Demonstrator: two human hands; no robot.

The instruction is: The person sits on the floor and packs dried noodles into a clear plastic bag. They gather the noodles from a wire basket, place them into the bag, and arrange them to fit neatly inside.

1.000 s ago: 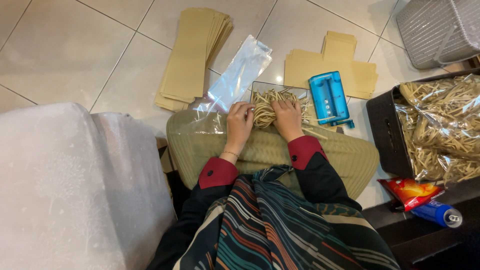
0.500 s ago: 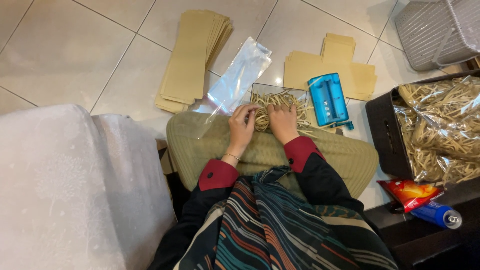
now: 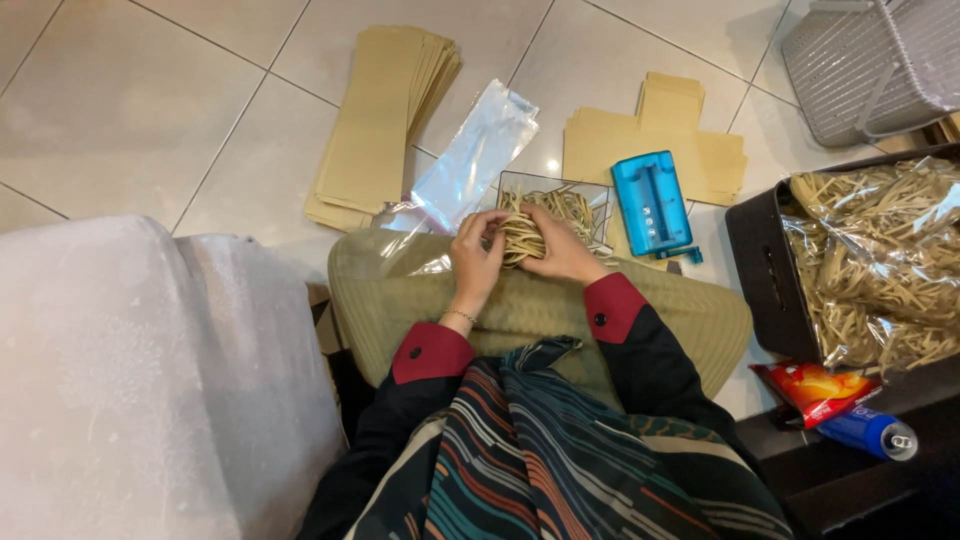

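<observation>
White plastic sheeting [image 3: 150, 380] covers a bulky shape well to the left of the fingers. Up and left of them lies a stack of flat tan envelopes [image 3: 375, 130], and a clear plastic bag [image 3: 470, 160] lies just above the left fingertips. The left hand [image 3: 478, 255] curls its fingers around the left end of a bundle of pale dry noodle strands [image 3: 528, 232], and the right hand [image 3: 565, 255] clasps the right end; the bundle sits between both hands, over a small clear tray [image 3: 598, 195] at the far edge of an olive cushion [image 3: 520, 310]. Right of the fingers stands a blue sealer device [image 3: 650, 200], then a black bin [image 3: 765, 270] with a bagful of the same strands.
</observation>
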